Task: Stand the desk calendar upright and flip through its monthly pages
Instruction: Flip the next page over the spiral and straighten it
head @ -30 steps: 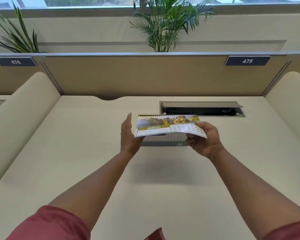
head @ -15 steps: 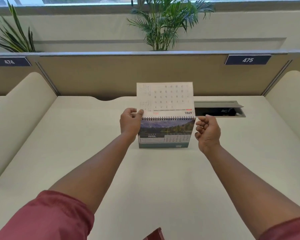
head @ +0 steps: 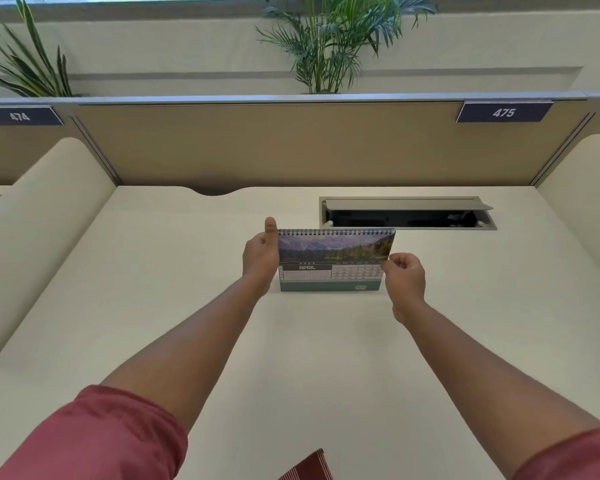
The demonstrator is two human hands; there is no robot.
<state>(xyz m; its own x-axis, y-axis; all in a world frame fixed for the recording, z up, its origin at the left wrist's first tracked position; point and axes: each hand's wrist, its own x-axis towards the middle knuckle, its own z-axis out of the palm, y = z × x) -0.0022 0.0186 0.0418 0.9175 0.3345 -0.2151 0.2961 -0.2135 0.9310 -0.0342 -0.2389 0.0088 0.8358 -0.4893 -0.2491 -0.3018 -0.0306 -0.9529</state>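
**One calendar upright on the desk, two hands at its sides**

One desk calendar (head: 333,259) stands upright on the cream desk (head: 153,306), toward the far edge and near the middle of its width; the spiral binding runs along its top, and the page facing the camera reads APRIL, with a mountain-and-forest picture above one grid of dates. Two bare hands flank it; the left hand (head: 261,259) is against the calendar's left edge, thumb pointing up beside the top left corner, the other fingers hidden behind the hand or the calendar, so whether they grip it cannot be told; the right hand (head: 405,277) sits at the lower right edge, fingers curled in loosely, fingertips at or just touching the page's right edge, though a true pinch cannot be confirmed. Two red sleeves show at the near corners of the view. Just behind the calendar, toward the far right, one cable hatch (head: 407,213) in the desk stands open. Two number plates hang on the partition: 474 (head: 20,116) at left, 475 (head: 503,112) at right; two leafy plants rise behind it, one (head: 329,36) centred, one (head: 21,60) at far left.
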